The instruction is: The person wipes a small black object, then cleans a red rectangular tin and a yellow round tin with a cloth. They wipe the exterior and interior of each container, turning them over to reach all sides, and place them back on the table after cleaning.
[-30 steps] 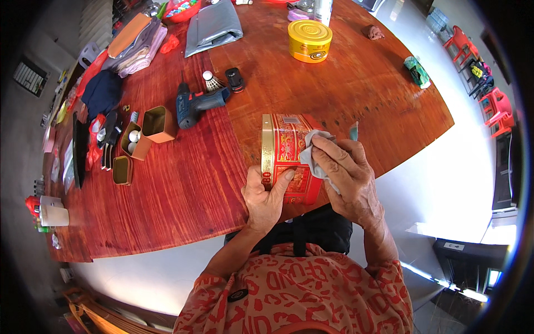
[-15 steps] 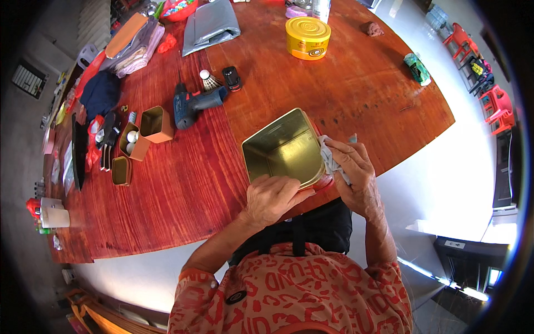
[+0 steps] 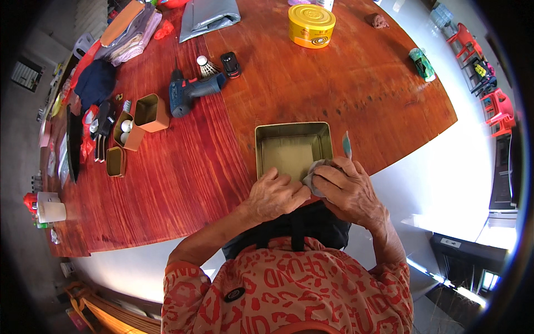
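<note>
A square open tin (image 3: 293, 132) with a gold-coloured inside stands at the table's near edge, in front of my body. My left hand (image 3: 276, 195) is closed on its near rim, fingers curled over the edge. At the near right corner, my right hand (image 3: 351, 192) is closed on a crumpled greyish cloth (image 3: 313, 176), pressing it against the rim. A thin pale piece with a teal patch (image 3: 347, 145) sticks up beside the right fingers; whether it belongs to the cloth I cannot tell. Both hands hide the tin's near side.
Left of the tin lie a cordless drill (image 3: 186, 94), a shuttlecock (image 3: 207, 67), a black battery (image 3: 230, 65) and small orange containers (image 3: 151, 114). Farther off are a round yellow tin (image 3: 311, 28), a green crumpled packet (image 3: 421, 65) and folded grey plastic (image 3: 208, 21).
The square tin has turned, and its far rim now runs roughly level. My right hand has brought the cloth from the right side to the near right corner. My left hand still grips the rim.
</note>
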Demonstrator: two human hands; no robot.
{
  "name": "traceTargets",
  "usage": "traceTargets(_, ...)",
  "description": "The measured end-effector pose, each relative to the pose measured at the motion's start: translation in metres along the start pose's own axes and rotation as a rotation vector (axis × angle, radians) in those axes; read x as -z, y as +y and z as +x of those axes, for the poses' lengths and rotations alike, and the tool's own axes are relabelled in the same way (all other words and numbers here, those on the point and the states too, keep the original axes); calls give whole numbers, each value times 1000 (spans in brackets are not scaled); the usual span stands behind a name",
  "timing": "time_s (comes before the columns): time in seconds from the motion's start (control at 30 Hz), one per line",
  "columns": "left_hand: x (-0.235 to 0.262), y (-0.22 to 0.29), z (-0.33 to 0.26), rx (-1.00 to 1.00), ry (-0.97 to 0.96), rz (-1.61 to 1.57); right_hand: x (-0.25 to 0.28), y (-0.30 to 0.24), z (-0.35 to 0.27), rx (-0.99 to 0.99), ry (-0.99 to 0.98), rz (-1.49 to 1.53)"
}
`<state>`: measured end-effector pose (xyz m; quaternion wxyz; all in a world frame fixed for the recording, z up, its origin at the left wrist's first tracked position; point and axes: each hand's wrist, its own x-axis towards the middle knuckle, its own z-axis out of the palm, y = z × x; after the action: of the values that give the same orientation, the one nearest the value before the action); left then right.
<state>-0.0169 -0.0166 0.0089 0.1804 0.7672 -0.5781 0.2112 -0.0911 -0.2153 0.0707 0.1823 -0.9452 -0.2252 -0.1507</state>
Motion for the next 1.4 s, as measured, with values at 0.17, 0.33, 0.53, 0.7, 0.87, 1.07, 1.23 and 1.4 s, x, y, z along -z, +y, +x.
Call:
traceTargets(0.17, 13, 4, 3, 197, 172, -84, -6, 13, 3, 106, -30, 6)
traceTargets(0.33, 2, -2, -25, 833, 528, -592, -14, 22, 2, 141, -53, 119)
traceTargets(0.53, -5, 14, -23, 1215, 718, -1285, -31, 3, 11, 104, 96, 125)
traceTargets(0.7, 5, 6, -15, 1278, 906, -1444, -53, -19, 13, 14, 243, 74)
traceTargets(0.87, 0, 12, -12, 1132, 940, -1463, -68, -37, 22, 38, 356, -13)
traceTargets(1.07, -17, -28, -25, 1042, 1115, -1255, -24, -33, 49, -193, 212, 484)
traceTargets(1.23, -5, -37, -3, 961, 1089, -1206, -21, -24, 80, -75, 120, 451)
traceTargets(1.4, -2, -43, -1, 921, 1004, -1084, -64, -8, 91, -162, -92, -340)
